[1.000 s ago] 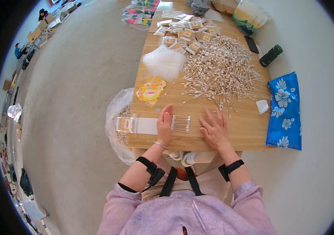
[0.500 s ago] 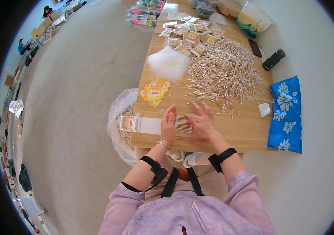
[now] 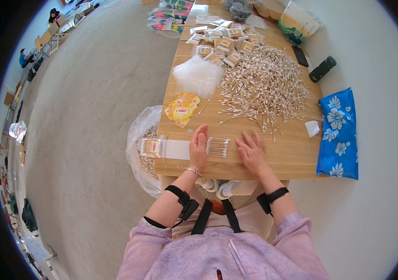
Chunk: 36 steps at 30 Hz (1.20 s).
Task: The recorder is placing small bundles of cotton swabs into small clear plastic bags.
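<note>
We press our flat, open left hand (image 3: pixel 198 150) and right hand (image 3: pixel 252 152), gripping nothing, beside one small cotton-swab bundle (image 3: pixel 217 147) near the table's (image 3: pixel 297 158) front edge, while the large loose swab pile (image 3: pixel 265 86) remains unsorted.

Head-worn fisheye, steeply down, table (image 3: pixel 297 158) near

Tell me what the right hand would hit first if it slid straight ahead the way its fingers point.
The right hand lies flat on the wooden table, fingers pointing away from the person. Straight ahead, it would probably first meet the loose strays at the near edge of the cotton swab pile.
</note>
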Each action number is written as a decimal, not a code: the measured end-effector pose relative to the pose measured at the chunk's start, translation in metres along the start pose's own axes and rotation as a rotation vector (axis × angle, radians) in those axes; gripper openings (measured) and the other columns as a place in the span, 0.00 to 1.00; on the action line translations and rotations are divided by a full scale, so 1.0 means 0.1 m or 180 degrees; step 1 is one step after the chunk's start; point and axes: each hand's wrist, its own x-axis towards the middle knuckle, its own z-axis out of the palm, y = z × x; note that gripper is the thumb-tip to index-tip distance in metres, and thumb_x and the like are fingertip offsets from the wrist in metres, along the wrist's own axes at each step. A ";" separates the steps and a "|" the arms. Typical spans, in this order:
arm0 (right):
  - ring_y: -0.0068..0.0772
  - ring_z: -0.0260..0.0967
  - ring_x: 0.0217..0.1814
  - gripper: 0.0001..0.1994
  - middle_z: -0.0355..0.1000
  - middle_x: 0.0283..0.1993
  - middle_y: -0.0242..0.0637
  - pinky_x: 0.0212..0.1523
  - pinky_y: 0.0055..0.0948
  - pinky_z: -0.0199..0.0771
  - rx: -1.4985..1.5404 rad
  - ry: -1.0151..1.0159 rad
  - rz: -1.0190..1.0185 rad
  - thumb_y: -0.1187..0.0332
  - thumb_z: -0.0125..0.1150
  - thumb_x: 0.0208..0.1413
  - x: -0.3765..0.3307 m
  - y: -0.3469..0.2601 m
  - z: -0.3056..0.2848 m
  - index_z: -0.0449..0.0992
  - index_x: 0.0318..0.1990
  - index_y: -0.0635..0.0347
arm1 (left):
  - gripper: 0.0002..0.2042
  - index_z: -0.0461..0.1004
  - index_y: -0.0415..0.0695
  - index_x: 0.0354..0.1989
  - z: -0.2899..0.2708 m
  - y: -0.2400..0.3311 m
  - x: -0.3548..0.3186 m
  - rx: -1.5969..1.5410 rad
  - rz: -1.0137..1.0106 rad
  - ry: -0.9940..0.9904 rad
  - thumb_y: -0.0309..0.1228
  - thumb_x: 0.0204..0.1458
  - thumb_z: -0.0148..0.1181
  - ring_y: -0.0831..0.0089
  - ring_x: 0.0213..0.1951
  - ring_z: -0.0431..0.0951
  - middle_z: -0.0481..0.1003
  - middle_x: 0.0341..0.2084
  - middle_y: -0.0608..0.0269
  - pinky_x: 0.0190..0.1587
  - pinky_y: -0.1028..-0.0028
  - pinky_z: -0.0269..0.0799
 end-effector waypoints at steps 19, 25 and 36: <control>0.48 0.39 0.74 0.28 0.46 0.70 0.54 0.71 0.37 0.37 0.2479 0.0490 0.0356 0.61 0.44 0.63 0.03 -0.45 0.25 0.50 0.66 0.66 | 0.24 0.59 0.35 0.60 0.00 0.00 0.00 -0.0156 -0.0021 0.0104 0.42 0.64 0.41 0.65 0.63 0.60 0.62 0.59 0.52 0.66 0.69 0.53; 0.50 0.32 0.75 0.30 0.40 0.72 0.52 0.71 0.37 0.31 0.2933 0.0752 0.0299 0.60 0.40 0.64 0.24 -0.81 0.55 0.44 0.68 0.68 | 0.24 0.59 0.35 0.60 -0.03 0.02 -0.01 -0.0099 -0.0010 0.0040 0.43 0.64 0.41 0.65 0.62 0.60 0.62 0.59 0.51 0.66 0.68 0.53; 0.53 0.31 0.75 0.42 0.40 0.71 0.54 0.71 0.48 0.30 -0.0615 -0.0129 -0.0407 0.47 0.51 0.55 0.12 -0.75 0.47 0.47 0.66 0.72 | 0.25 0.57 0.34 0.61 -0.03 0.01 -0.02 -0.0076 0.0100 0.0015 0.43 0.64 0.41 0.63 0.64 0.57 0.60 0.60 0.51 0.67 0.67 0.49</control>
